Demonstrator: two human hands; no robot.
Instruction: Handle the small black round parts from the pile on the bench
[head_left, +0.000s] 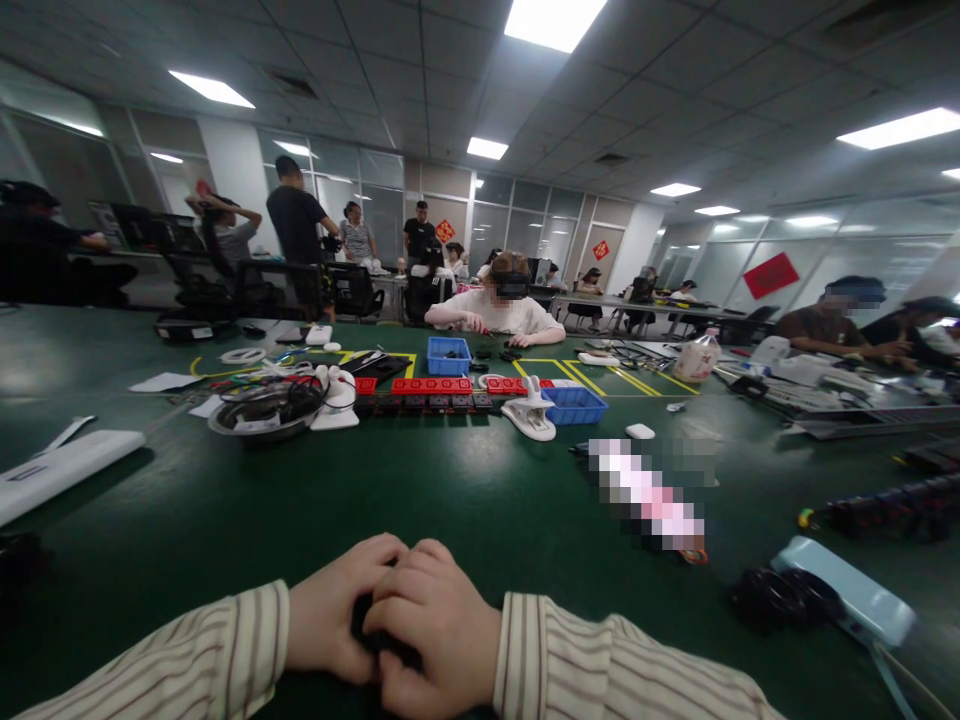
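Observation:
At the near edge of the green table [480, 500], my left hand [334, 608] and my right hand [439, 625] are closed around a small black object [397, 648]. My left hand wraps it from the left, while the fingers of my right hand lie over its top and front. Only dark patches show between the fingers, so its kind cannot be made out. Both hands touch each other, with striped cream sleeves behind them.
Further back stand a metal bowl [262, 415] of parts, red and black strips [431, 387], a white clip stand [532, 410] and blue bins [448, 356] [576, 405]. A light-blue case [844, 590] lies right, a long white case [67, 470] left. A person [525, 315] sits opposite.

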